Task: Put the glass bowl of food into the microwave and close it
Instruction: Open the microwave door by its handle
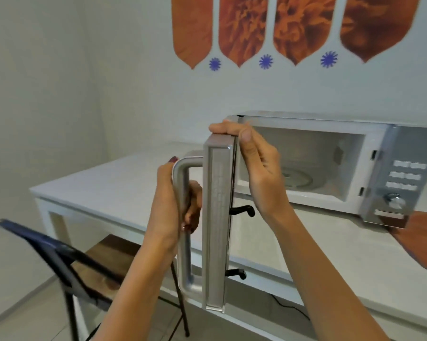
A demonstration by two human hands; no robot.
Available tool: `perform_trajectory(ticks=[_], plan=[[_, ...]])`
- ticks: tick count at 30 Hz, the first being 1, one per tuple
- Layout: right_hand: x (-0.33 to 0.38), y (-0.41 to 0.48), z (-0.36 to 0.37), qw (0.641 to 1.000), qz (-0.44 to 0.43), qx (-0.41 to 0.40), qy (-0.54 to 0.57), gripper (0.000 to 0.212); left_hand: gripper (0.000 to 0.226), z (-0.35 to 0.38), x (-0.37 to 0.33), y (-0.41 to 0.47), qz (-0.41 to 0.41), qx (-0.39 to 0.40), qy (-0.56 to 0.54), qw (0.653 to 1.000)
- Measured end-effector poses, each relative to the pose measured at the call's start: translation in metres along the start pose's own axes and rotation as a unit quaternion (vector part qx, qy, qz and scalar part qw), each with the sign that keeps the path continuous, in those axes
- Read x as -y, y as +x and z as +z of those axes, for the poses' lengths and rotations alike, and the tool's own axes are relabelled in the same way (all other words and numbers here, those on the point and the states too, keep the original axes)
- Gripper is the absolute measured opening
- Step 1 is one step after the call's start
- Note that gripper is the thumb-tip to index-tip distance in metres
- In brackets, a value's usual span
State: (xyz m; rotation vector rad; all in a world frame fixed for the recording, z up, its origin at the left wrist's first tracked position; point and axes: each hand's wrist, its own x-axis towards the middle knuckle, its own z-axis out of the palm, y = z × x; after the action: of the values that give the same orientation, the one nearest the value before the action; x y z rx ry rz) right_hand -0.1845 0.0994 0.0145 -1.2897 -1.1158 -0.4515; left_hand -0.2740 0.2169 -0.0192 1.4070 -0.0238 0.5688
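A silver microwave stands on the white table at the right. Its door is swung wide open, edge-on toward me. My left hand is wrapped around the door's vertical handle. My right hand grips the door's top corner, thumb on the inner side. The cavity is lit and holds only the glass turntable. No glass bowl of food is in view.
A dark folding chair with a wooden seat stands at the lower left, partly under the table. A brown mat lies on the table under the microwave's right end. Two black latch hooks stick out from the door's inner edge.
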Motion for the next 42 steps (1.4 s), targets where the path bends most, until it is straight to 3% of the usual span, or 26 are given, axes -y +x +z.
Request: perform_trajectory(ticks=[2,4,6,9,17,29,33,36,38,42], plan=[[-0.005,-0.002,0.014,1.000,-0.024,0.004,-0.019,0.038,0.066,-0.005,0.002,-0.004,0.082,-0.109,0.040,0.990],[-0.010,-0.002,0.027,0.999,-0.036,0.011,-0.037,0.037,0.053,-0.009,0.001,-0.008,0.191,-0.199,0.094,0.956],[-0.013,-0.002,0.035,0.998,-0.043,0.019,-0.053,0.038,0.039,-0.013,-0.001,-0.008,0.276,-0.223,0.158,0.922],[-0.018,0.000,0.047,0.996,-0.053,0.035,-0.056,0.041,0.049,-0.019,-0.008,-0.005,0.328,-0.212,0.252,0.886],[-0.035,-0.001,0.073,0.994,-0.065,0.069,-0.048,0.051,0.056,-0.038,-0.010,-0.001,0.394,-0.241,0.340,0.819],[-0.037,0.000,0.078,0.993,-0.063,0.079,-0.061,0.054,0.057,-0.040,-0.009,0.003,0.377,-0.253,0.327,0.829],[-0.029,-0.003,0.068,0.993,-0.054,0.080,-0.064,0.053,0.044,-0.030,-0.008,-0.001,0.421,-0.313,0.328,0.786],[-0.024,-0.011,0.055,0.994,-0.057,0.045,-0.076,0.049,0.029,-0.016,-0.004,-0.003,0.487,-0.325,0.326,0.742],[-0.021,-0.019,0.040,0.992,-0.080,-0.009,-0.096,0.039,0.025,-0.003,0.001,-0.003,0.521,-0.288,0.329,0.733],[-0.019,-0.033,-0.004,0.967,-0.122,-0.130,-0.182,0.023,0.022,0.038,0.022,-0.003,0.526,-0.201,0.297,0.771]])
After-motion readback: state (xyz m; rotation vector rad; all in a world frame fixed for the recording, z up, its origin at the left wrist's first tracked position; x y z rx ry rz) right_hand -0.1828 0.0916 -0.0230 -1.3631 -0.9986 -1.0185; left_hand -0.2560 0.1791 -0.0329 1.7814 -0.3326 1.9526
